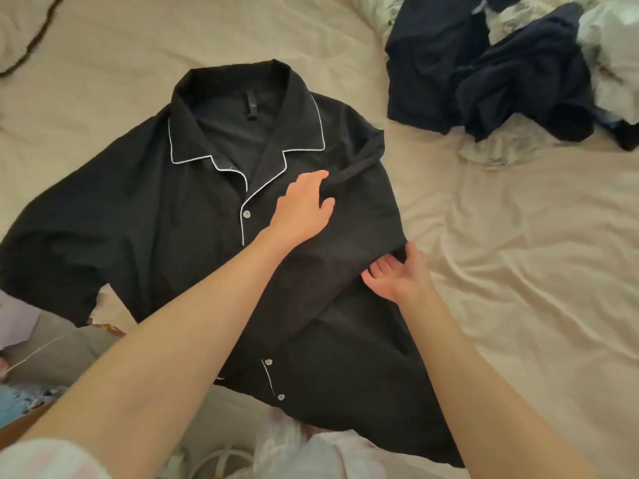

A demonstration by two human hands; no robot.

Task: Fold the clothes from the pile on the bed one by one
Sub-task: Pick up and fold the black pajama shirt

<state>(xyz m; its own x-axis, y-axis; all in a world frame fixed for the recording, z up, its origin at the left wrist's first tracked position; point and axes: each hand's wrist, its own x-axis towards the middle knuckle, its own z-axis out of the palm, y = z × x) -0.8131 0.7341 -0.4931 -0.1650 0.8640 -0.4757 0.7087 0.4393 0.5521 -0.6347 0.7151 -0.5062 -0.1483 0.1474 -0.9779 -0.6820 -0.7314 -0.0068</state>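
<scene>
A black button-up shirt (166, 209) with white piping lies front-up on the bed, collar pointing away from me. Its right sleeve is folded in over the body. My left hand (304, 205) lies on the chest and pinches a ridge of that folded sleeve between thumb and fingers. My right hand (397, 274) is palm-up at the shirt's right edge, its fingers tucked under the cloth and its thumb on top, gripping the fold. The pile of clothes (501, 70), dark navy pieces mixed with pale ones, sits at the far right.
The cream bed sheet (518, 254) is wrinkled and bare to the right of the shirt. A dark cord (31, 46) runs across the far left corner. Pale and patterned fabrics (24, 402) lie at the near left edge, and white fabric (287, 451) lies below the shirt's hem.
</scene>
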